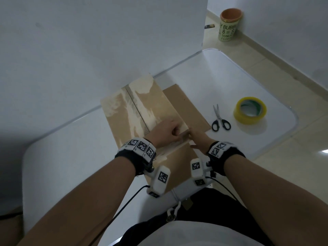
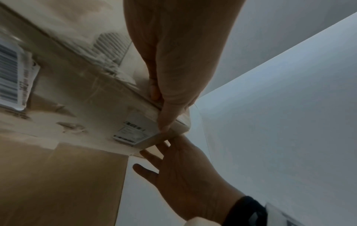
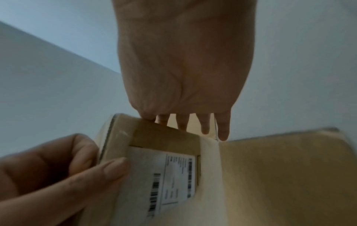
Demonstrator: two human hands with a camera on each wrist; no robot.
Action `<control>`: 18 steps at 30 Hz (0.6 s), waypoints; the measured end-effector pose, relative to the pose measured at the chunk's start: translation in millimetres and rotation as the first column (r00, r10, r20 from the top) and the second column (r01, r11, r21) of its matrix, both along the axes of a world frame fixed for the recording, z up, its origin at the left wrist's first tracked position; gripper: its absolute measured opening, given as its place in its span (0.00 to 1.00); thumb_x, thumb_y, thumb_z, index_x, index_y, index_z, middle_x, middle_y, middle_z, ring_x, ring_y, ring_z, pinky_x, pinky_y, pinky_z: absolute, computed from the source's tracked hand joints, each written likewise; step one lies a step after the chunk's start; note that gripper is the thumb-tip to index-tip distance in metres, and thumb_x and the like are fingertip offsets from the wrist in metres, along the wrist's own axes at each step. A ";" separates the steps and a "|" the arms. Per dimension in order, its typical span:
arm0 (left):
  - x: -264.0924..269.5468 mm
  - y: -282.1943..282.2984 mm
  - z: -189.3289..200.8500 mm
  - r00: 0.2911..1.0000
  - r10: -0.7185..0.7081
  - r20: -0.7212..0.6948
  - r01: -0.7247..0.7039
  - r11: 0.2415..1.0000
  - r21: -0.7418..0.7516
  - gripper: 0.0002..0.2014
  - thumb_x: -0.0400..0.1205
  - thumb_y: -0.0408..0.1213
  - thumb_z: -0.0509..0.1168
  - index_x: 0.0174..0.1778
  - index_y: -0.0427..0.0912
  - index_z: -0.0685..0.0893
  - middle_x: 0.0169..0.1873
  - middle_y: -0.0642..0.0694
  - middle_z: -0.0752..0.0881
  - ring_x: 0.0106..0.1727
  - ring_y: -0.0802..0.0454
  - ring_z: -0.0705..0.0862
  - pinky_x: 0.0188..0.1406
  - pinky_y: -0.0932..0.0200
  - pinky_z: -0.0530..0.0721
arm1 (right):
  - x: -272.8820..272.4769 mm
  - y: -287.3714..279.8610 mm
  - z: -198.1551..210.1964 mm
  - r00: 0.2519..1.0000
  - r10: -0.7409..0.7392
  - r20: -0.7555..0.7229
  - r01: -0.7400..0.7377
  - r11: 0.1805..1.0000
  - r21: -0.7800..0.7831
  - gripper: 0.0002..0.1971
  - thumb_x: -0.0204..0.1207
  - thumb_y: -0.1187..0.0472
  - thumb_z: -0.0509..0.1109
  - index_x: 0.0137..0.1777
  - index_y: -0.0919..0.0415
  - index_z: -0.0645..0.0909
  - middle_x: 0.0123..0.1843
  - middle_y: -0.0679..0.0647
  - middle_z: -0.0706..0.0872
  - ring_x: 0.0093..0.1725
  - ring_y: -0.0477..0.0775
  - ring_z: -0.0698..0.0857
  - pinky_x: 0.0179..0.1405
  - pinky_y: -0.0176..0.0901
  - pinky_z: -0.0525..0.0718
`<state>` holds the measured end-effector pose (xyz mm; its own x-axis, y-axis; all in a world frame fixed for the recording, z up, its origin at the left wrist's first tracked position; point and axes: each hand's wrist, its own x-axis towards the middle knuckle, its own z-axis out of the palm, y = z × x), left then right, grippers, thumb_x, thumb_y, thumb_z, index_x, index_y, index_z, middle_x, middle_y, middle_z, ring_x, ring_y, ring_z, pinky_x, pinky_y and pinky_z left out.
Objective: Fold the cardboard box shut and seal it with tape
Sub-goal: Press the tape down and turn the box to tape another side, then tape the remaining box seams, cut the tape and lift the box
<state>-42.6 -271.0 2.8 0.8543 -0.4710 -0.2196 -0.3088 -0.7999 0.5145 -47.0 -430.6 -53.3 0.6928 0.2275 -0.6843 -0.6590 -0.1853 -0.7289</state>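
Note:
The brown cardboard box [image 1: 142, 103], with torn pale patches, lies partly flattened on the white table [image 1: 71, 148]; a loose flap [image 1: 184, 107] spreads to its right. My left hand [image 1: 176, 133] pinches the box's near right corner, thumb on the labelled side [image 3: 173, 175] and fingers curled over the top edge [image 2: 162, 110]. My right hand [image 1: 193, 136] is beside it, its straight spread fingers [image 3: 204, 126] touching the far side of that same corner. The yellow tape roll [image 1: 250, 110] lies flat to the right, untouched.
Black-handled scissors [image 1: 221, 119] lie between the flap and the tape roll. A green and orange cup [image 1: 229, 23] stands on the floor past the table's far corner. A white wall runs right behind the box.

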 end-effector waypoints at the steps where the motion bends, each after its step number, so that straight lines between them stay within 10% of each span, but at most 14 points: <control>1: 0.6 -0.1 -0.1 1.000 -0.003 0.002 0.003 1.000 0.007 0.11 0.75 0.37 0.71 0.35 0.42 0.74 0.34 0.52 0.73 0.36 0.56 0.68 0.31 0.65 0.65 | 6.5 -2.2 6.3 1.000 0.014 -0.008 -0.015 0.995 -0.100 0.37 0.77 0.68 0.70 0.82 0.68 0.54 0.82 0.61 0.62 0.77 0.60 0.70 0.66 0.43 0.68; 8: 0.8 9.7 9.1 0.992 -0.038 -0.118 0.049 0.995 0.092 0.12 0.74 0.34 0.72 0.37 0.44 0.72 0.36 0.53 0.72 0.38 0.54 0.71 0.31 0.67 0.64 | 23.7 4.1 5.6 0.986 0.119 0.118 -0.107 0.988 -0.108 0.17 0.85 0.57 0.60 0.70 0.60 0.77 0.61 0.63 0.83 0.57 0.54 0.80 0.55 0.45 0.81; 13: -3.1 56.8 31.2 0.922 0.202 -0.330 -0.153 0.974 0.168 0.18 0.77 0.57 0.69 0.36 0.47 0.76 0.32 0.50 0.79 0.35 0.54 0.76 0.37 0.58 0.74 | 17.2 15.1 20.9 0.812 0.583 0.034 -0.580 0.812 -0.071 0.17 0.80 0.67 0.65 0.66 0.56 0.83 0.62 0.50 0.87 0.60 0.47 0.83 0.55 0.39 0.79; 16: -2.5 76.9 33.7 0.862 0.505 0.052 -0.497 0.818 0.289 0.23 0.79 0.56 0.66 0.62 0.42 0.77 0.63 0.40 0.78 0.65 0.42 0.76 0.62 0.48 0.75 | 21.9 27.1 32.9 0.767 0.639 0.058 -0.627 0.766 -0.142 0.15 0.82 0.64 0.64 0.67 0.55 0.83 0.65 0.52 0.85 0.61 0.49 0.82 0.60 0.43 0.79; 18: -6.4 77.4 30.9 0.798 0.603 -0.005 -0.542 0.721 0.431 0.45 0.78 0.62 0.63 0.83 0.39 0.54 0.83 0.35 0.52 0.83 0.35 0.52 0.77 0.35 0.57 | 31.6 31.4 40.5 0.792 0.601 0.106 -0.570 0.790 -0.224 0.14 0.81 0.61 0.66 0.66 0.56 0.83 0.63 0.54 0.85 0.59 0.51 0.82 0.58 0.42 0.79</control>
